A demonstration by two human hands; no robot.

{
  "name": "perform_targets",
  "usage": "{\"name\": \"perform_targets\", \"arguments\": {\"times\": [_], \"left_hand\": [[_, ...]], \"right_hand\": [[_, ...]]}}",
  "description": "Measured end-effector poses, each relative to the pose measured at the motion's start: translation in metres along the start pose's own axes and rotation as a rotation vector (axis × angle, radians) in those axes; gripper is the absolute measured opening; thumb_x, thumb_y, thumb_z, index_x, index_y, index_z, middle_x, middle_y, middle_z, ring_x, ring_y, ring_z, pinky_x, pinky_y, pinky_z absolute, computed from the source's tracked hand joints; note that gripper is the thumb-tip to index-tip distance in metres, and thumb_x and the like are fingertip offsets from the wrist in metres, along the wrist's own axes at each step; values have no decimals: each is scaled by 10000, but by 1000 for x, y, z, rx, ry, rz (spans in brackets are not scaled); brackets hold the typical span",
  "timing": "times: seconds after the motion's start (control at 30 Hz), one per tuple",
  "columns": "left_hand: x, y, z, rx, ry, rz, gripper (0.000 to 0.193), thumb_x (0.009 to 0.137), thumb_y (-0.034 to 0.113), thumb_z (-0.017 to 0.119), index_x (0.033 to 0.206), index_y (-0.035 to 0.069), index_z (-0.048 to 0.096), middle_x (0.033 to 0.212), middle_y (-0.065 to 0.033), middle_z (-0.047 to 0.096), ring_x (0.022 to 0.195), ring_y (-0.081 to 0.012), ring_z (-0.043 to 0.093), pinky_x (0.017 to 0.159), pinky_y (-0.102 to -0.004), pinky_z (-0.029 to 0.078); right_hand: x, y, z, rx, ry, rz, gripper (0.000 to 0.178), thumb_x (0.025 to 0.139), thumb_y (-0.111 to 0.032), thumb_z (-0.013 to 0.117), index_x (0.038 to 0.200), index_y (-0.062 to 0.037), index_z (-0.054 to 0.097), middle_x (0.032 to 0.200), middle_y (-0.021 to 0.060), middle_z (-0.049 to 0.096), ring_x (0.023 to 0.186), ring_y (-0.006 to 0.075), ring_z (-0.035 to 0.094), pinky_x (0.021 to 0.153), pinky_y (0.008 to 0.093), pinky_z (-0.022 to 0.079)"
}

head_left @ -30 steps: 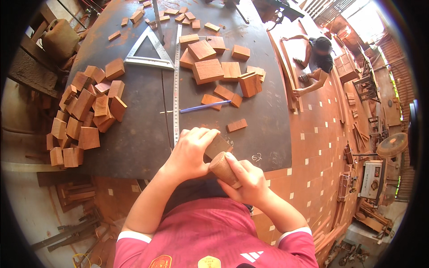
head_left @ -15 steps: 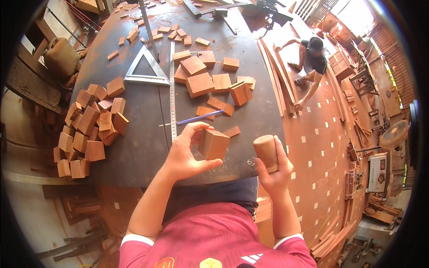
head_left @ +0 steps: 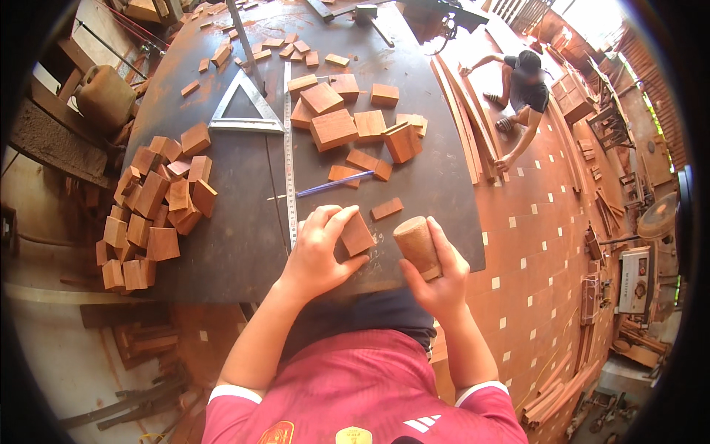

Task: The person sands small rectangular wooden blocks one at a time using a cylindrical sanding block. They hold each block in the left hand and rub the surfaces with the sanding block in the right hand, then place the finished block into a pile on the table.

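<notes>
Here, the left hand holds a reddish-brown wooden block above the near part of the dark table, its fingers curled along the block's far and left sides and its thumb reaching under the near edge. The right hand grips a brown, round-ended cylinder, thumb on the near-left side and fingers closed along the right, with the round end tilted up and away from the body. The 2 held things are near each other but apart, the block to the left of the cylinder. Just beyond them, 1 small wooden piece lies on the table. A blue pen lies aslant farther off, its left end just beside a long graduated strip that runs away from the body. Right of the strip sits a group of larger wooden blocks; left of it lies a metal triangle, and at the table's left side a heap of blocks is piled. Past the right edge, a person in dark clothes crouches on the tiled floor, 1 hand at some long planks.
</notes>
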State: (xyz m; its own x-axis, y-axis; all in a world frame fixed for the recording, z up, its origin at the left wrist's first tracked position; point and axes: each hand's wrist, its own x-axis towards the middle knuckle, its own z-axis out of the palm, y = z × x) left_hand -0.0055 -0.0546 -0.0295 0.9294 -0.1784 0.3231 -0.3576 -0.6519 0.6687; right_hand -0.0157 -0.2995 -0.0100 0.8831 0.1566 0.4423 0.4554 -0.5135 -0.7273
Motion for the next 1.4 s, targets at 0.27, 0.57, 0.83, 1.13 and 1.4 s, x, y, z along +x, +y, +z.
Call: {"name": "perform_targets", "arguments": {"times": [0.27,0.57,0.83,1.13,1.4], "left_hand": [[-1,6,-22,-147,-135,-107,842,692,174,963,1440,14,613,1295,-199,645,1181,-393,667,1031,-455,552],[0,6,-12,-114,-87,-87,723,722,164,902,1357,-60,639,1275,-235,692,1223,-419,665,1056,-467,558],[4,1,-1,-142,9,-87,722,702,207,939,1324,-42,670,1215,-209,706,1123,-373,718,991,-427,579],[3,2,-9,-158,-52,-88,767,646,175,925,1339,-27,667,1250,-203,694,1133,-365,714,998,-420,576],[1,1,-5,-190,-18,-89,751,676,221,947,1329,-31,675,1240,-206,698,1113,-353,721,985,-411,579]], "right_hand": [[-12,-15,21,5,-97,-12,814,796,-114,913,1515,34,561,1062,228,733,905,381,741,833,425,607],[-4,-3,25,-80,-107,-132,797,787,-78,900,1502,21,562,973,201,709,860,371,722,733,444,612],[-7,-7,24,79,-255,-235,774,749,-86,925,1432,72,597,1062,248,743,888,378,762,768,423,620],[-8,-4,28,70,-91,-112,774,761,-62,922,1459,33,601,1081,238,733,898,374,748,781,423,613],[3,5,30,21,-96,-145,809,773,-75,919,1499,16,574,1008,207,717,828,375,712,726,447,600]]}}
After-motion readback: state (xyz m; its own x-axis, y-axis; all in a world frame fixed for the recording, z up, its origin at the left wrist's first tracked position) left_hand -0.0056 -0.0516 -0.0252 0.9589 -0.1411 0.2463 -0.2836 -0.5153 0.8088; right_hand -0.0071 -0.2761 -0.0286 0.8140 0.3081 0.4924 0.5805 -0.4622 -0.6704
